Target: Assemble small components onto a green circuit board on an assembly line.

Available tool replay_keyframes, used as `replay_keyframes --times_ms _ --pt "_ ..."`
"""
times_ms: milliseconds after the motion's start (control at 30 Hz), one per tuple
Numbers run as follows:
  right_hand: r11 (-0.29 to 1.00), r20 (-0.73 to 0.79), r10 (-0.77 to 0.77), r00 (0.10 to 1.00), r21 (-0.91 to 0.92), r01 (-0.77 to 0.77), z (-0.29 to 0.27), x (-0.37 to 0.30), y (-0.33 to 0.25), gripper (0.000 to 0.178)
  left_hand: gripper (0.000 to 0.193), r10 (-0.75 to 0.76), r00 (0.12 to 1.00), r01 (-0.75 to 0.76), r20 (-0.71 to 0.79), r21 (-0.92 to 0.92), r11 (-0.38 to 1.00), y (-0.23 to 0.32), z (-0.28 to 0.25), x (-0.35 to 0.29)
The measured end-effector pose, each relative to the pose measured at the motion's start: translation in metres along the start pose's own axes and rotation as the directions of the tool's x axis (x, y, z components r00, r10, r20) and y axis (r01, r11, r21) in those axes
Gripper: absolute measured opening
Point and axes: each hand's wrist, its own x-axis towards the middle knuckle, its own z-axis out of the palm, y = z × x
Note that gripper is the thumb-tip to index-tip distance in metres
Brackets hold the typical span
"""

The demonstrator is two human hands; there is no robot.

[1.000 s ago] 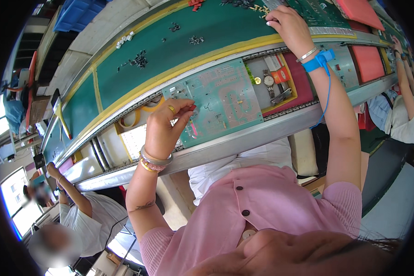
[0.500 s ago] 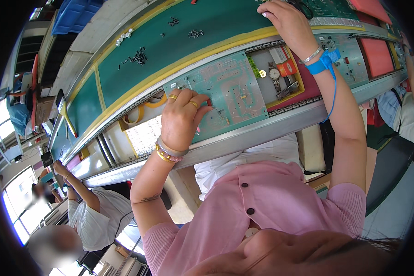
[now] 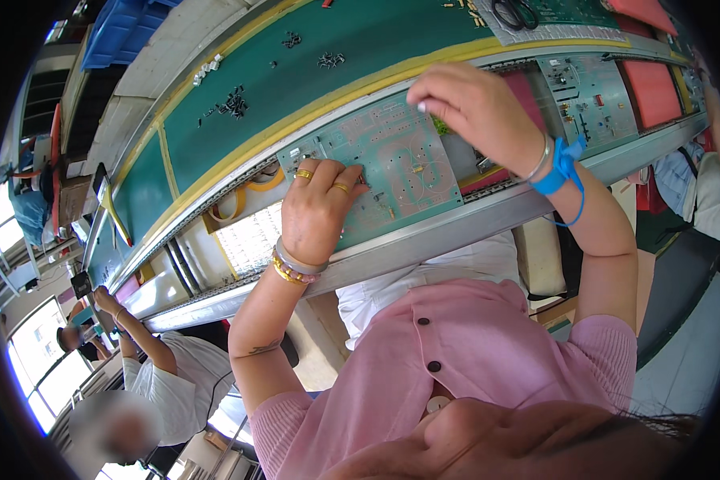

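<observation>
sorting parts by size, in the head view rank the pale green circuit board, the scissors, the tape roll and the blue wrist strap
1. pale green circuit board
2. tape roll
3. scissors and blue wrist strap: look alike, and the strap is nearer the camera, so unranked

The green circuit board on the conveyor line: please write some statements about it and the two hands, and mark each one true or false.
1. The left hand rests on the green circuit board. True.
2. The right hand wears a red glove. False: it is bare, with a blue wrist strap and a bangle on that wrist.
3. The left hand wears gold rings. True.
4. The board lies on the floor. False: it sits in the conveyor line, in front of the green table.
5. Rolls of tape lie to the left of the board. True.
</observation>
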Motion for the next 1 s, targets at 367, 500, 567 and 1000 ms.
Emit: replay_keyframes --times_ms 367,500,567,1000 --pt "0.995 0.221 0.075 0.972 0.047 -0.087 0.021 -0.031 -0.018 0.011 0.039 -0.117 0.986 0.108 -0.123 -0.075 0.991 -0.005 -0.017 -0.002" --pt "0.995 0.232 0.084 0.969 0.033 -0.095 0.021 -0.033 -0.019 0.011 0.035 -0.083 0.985 0.074 -0.149 -0.066 0.995 -0.006 -0.015 -0.001" --pt "0.997 0.230 0.046 0.972 0.042 -0.057 0.024 -0.033 -0.018 0.010 0.035 -0.091 0.986 0.083 -0.143 -0.060 0.995 -0.006 -0.016 -0.001" --pt "0.999 0.363 -0.010 0.932 0.044 -0.006 0.023 -0.026 -0.012 0.007 0.031 -0.074 0.987 0.065 -0.140 -0.070 0.995 -0.007 -0.012 -0.001"
